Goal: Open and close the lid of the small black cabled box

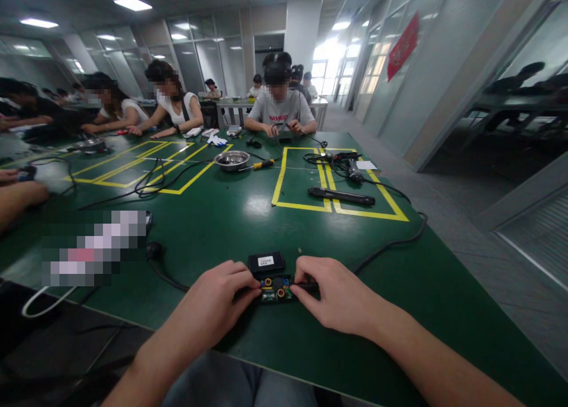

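A small circuit board with copper coils lies low in front of me, apparently in a dark shell. My left hand pinches its left end between thumb and fingers. At the opposite end my right hand is closed, thumb and index finger on the board's edge where a black cable meets it. Just beyond the board lies a black plastic cover with a white printed label. The parts right under my fingertips are hidden.
On the green table are a metal bowl, a screwdriver, a black bar-shaped tool and tangled cables. A blurred power strip and a black plug sit at left. A person works opposite; others sit further left.
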The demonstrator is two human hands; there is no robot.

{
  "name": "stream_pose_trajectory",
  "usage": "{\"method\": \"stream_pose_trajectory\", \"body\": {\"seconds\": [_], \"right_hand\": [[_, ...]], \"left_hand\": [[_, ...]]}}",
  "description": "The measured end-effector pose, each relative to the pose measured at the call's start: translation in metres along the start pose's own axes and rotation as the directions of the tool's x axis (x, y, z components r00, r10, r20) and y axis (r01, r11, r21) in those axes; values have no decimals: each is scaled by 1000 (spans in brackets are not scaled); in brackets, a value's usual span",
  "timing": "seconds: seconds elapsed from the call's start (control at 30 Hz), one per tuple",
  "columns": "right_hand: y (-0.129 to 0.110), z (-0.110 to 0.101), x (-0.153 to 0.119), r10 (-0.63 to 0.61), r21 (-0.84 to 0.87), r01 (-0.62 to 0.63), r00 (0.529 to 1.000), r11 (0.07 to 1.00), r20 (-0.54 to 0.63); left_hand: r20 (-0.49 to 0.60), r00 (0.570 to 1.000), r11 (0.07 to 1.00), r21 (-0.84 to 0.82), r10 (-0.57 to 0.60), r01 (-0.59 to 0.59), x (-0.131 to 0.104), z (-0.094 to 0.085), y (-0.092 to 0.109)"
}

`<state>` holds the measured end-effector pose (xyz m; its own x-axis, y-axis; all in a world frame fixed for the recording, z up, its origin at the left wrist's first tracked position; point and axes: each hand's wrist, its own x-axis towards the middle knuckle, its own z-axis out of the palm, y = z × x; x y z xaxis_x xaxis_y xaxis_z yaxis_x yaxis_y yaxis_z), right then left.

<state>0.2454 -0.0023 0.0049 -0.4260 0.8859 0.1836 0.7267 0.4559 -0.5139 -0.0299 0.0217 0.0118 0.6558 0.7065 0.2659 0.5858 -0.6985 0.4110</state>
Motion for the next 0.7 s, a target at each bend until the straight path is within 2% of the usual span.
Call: {"method": "stream_pose_trajectory", "body": {"seconds": [0.3,0.7], "right_hand": [[0,-1,0,-12,-25,12,1000,1000,-17],[-3,-4,-1,4,-6,-5,1000,1000,-6]], "left_hand": [[-28,999,999,23,27,-26,-3,1,-4],[53,999,992,125,3,-10,-2,-7,5]]}}
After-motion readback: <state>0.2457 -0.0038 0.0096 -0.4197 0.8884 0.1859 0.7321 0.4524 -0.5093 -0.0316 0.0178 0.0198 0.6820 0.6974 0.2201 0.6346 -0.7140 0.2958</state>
